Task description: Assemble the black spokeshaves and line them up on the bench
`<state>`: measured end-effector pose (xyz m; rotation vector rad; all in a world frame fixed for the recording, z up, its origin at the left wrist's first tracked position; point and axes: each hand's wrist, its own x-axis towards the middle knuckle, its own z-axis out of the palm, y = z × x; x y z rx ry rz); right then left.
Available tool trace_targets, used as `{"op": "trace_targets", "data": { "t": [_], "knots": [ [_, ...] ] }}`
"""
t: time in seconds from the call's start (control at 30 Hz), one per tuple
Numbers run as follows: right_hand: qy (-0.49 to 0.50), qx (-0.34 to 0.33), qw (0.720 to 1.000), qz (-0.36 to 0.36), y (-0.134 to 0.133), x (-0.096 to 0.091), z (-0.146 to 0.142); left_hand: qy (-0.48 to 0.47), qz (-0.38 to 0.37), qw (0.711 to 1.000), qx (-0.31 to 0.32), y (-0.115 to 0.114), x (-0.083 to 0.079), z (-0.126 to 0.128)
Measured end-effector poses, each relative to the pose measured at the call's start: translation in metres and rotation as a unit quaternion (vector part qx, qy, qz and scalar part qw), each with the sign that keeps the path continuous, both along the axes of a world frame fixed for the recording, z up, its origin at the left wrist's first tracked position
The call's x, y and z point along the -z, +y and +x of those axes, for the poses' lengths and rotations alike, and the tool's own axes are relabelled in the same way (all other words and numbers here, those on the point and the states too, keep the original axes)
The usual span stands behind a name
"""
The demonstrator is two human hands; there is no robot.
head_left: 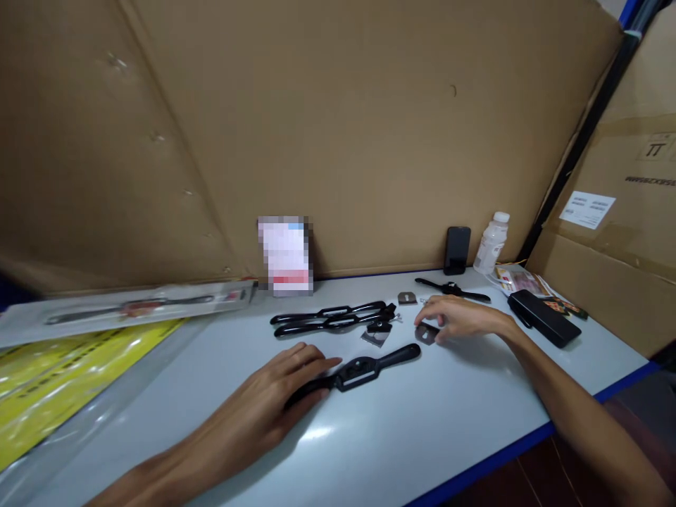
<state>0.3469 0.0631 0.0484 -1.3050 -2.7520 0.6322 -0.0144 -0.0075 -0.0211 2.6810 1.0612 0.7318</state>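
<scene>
My left hand (279, 391) lies over the left handle of a black spokeshave (370, 367) on the grey table (401, 436), fingers stretched flat and pressing it down. My right hand (458, 318) reaches toward the table's middle, its fingertips pinched on a small dark metal blade (425, 334) lying flat. Two more black spokeshaves (330, 318) lie side by side behind. A small metal plate (376, 337) and a black cap piece (380, 325) rest between them and the near spokeshave.
Another small blade (407, 298) and a black watch (453, 289) lie farther back. A phone (457, 250) and white bottle (491, 243) lean by the cardboard wall (370, 127). A black case (543, 318) sits right, packaged tools (127, 308) and yellow bags (58, 380) left.
</scene>
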Motion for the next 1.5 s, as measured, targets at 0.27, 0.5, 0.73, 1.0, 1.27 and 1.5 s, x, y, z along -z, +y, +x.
{"op": "trace_targets", "data": {
  "t": [0.27,0.5,0.73,1.0,1.27,1.5],
  "knots": [
    [-0.019,0.06,0.998,-0.007,0.0,0.001,-0.003,-0.004,0.008,1.0,-0.001,0.004,-0.007,-0.001],
    [0.077,0.077,0.99,-0.084,0.011,0.008,0.0,0.004,0.044,0.999,0.022,0.004,-0.008,0.001],
    [0.36,0.143,0.895,-0.222,-0.002,0.026,-0.036,0.047,0.102,0.992,0.064,-0.009,-0.012,0.01],
    [0.413,0.118,0.865,-0.26,-0.043,0.039,-0.086,0.115,0.13,0.982,0.078,-0.018,-0.014,0.015],
    [0.398,0.102,0.881,-0.236,-0.041,0.049,-0.09,0.129,0.13,0.98,0.082,-0.019,-0.015,0.016],
    [0.315,0.106,0.928,-0.169,-0.046,0.047,-0.094,0.118,0.126,0.982,0.081,-0.019,-0.018,0.016]
  ]
}}
